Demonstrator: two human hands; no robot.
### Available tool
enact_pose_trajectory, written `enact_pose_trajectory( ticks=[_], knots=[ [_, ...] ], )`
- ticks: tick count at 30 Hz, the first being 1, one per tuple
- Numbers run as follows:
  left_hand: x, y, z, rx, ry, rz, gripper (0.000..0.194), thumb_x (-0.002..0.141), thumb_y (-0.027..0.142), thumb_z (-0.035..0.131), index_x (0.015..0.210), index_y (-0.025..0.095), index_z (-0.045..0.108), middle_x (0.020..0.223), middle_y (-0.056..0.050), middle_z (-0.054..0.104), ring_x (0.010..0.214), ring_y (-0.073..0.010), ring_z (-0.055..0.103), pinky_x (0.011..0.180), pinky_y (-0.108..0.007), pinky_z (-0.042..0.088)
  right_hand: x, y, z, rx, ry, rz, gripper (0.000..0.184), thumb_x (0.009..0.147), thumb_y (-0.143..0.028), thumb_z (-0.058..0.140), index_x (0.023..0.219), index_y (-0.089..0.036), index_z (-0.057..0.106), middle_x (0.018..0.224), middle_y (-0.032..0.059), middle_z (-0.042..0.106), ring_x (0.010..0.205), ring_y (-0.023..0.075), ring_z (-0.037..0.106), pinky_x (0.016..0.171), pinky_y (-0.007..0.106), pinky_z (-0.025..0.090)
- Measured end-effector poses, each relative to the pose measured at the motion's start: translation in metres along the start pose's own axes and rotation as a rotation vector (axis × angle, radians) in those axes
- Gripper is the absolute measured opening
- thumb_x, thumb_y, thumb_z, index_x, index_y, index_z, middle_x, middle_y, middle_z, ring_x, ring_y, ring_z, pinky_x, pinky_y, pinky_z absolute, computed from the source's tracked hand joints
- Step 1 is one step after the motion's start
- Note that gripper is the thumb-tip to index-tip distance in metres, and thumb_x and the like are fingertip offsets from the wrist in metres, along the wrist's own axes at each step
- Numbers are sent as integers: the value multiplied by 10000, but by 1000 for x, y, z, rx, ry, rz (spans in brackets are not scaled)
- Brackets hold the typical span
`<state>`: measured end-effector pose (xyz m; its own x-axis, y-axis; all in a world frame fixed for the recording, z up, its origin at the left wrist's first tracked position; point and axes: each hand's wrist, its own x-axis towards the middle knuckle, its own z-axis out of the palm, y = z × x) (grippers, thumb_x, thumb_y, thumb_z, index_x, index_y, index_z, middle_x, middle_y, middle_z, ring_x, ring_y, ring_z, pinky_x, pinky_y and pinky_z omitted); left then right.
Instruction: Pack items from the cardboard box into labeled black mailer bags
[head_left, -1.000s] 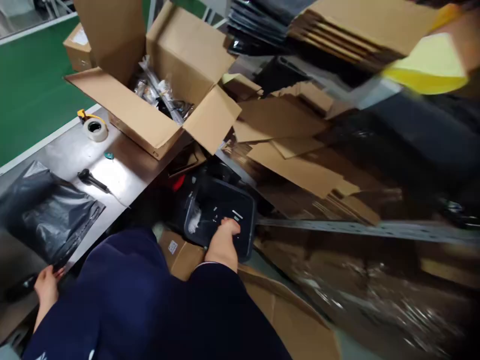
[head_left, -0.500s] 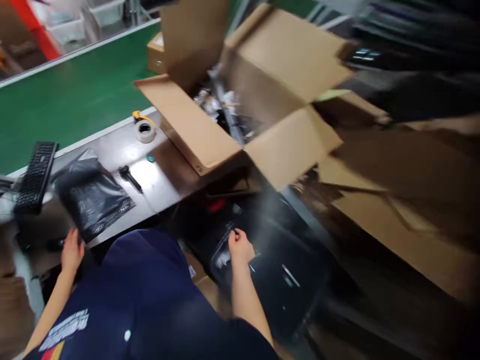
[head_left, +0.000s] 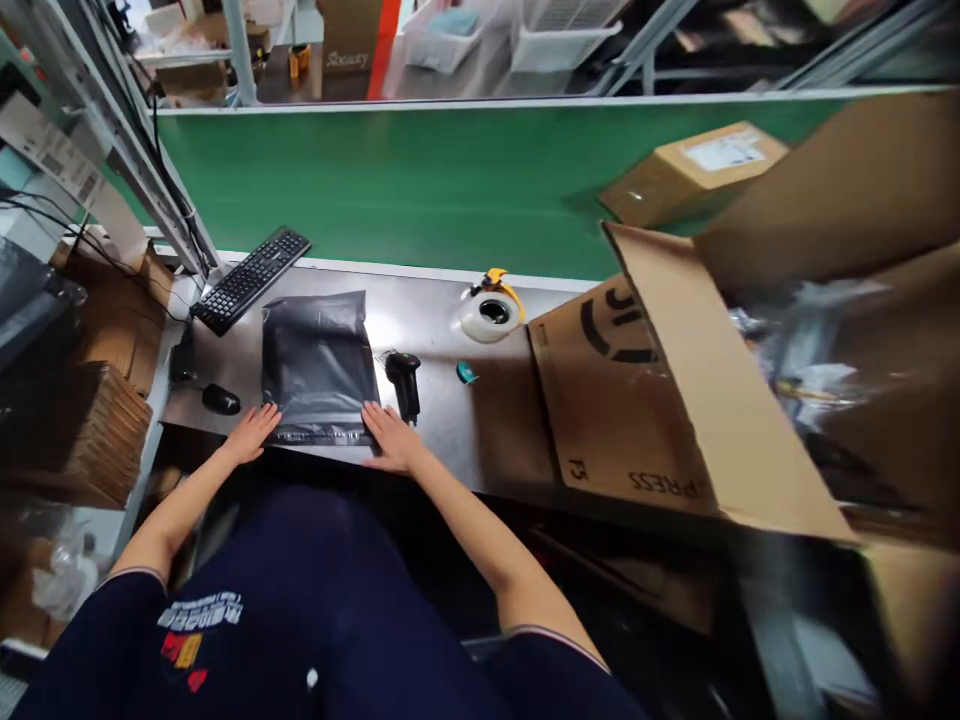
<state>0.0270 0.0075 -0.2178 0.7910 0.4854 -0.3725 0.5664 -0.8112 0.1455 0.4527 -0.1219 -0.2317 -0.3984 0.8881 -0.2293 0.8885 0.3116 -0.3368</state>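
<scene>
A black plastic mailing bag [head_left: 319, 360] lies flat on the metal bench [head_left: 442, 440]. My left hand [head_left: 253, 434] rests at its lower left corner, fingers stretched out. At the lower right corner, my right hand [head_left: 391, 438] lies with its fingers spread on the bag's edge. A black barcode scanner [head_left: 406, 385] sits just right of the bag, close to my right hand. To the left are a black mouse [head_left: 221, 400] and a black keyboard [head_left: 251, 278].
Tape rolls [head_left: 491, 315] and a small teal object [head_left: 466, 373] are on the bench. A large open carton [head_left: 615, 400] fills the right side. Behind runs a green conveyor belt [head_left: 405, 190] carrying a taped box [head_left: 697, 170]. Stacked flat cardboard [head_left: 97, 430] stands left.
The view has swung left toward the bench. My right hand has left the dark bin area and come to the bag's right corner; my left hand is now at its left corner.
</scene>
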Motion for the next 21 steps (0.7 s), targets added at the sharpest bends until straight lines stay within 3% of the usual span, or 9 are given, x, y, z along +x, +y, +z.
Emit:
enact_pose_trajectory(
  ticks=[3, 5, 10, 13, 16, 18, 21],
  knots=[
    [-27, -2, 25, -71, 41, 105, 854, 913, 5, 516, 1722, 227, 360, 1778, -118, 378, 1673, -260, 329, 1354, -476, 303, -49, -11, 34, -18, 25, -96, 1135, 814, -440, 801, 1732, -52, 258, 1795, 244, 268, 1677, 406, 278, 1365, 586, 262],
    [-38, -5, 35, -103, 66, 113, 806, 947, -26, 413, 1696, 273, 427, 1744, -86, 449, 1638, -231, 404, 1326, -456, 358, -70, -21, 49, -49, 50, -73, 1103, 802, -269, 758, 1751, -102, 222, 1807, 198, 261, 1678, 385, 284, 1371, 583, 262],
    [-33, -13, 29, -88, 36, 74, 817, 919, -24, 437, 1680, 271, 461, 1759, -87, 422, 1661, -258, 356, 1354, -502, 307, -63, -31, 62, -59, 70, 26, 1032, 747, -9, 599, 1729, -197, 341, 1781, 123, 355, 1654, 336, 359, 1370, 588, 285],
    [-33, -16, 15, -143, -4, 107, 863, 852, 30, 557, 1679, 260, 463, 1772, -102, 395, 1666, -299, 347, 1364, -536, 281, -54, -26, 61, 34, 98, 21, 952, 765, -21, 604, 1680, -235, 452, 1746, 122, 434, 1623, 341, 420, 1340, 611, 340],
    [-41, -19, 2, -349, 35, 99, 880, 780, 39, 575, 1632, 256, 541, 1744, -97, 447, 1635, -302, 412, 1358, -527, 307, -56, -16, 57, 218, 145, 0, 719, 847, -86, 583, 1551, -229, 623, 1581, 132, 645, 1501, 319, 583, 1273, 601, 449],
    [-45, -20, -6, -617, 129, 4, 774, 765, 75, 591, 1511, 257, 678, 1633, -85, 603, 1540, -293, 551, 1319, -506, 391, -56, -11, 51, 397, 221, 56, 503, 926, -159, 547, 1375, -243, 756, 1375, 123, 782, 1328, 305, 712, 1210, 597, 515],
    [-38, -21, -19, -929, 303, -225, 457, 780, 172, 637, 1168, 260, 862, 1281, -66, 834, 1336, -310, 714, 1236, -529, 494, -43, -9, 35, 727, 416, 260, 291, 959, -341, 585, 1063, -261, 845, 1124, 105, 845, 1105, 304, 774, 1088, 572, 587]
  ],
)
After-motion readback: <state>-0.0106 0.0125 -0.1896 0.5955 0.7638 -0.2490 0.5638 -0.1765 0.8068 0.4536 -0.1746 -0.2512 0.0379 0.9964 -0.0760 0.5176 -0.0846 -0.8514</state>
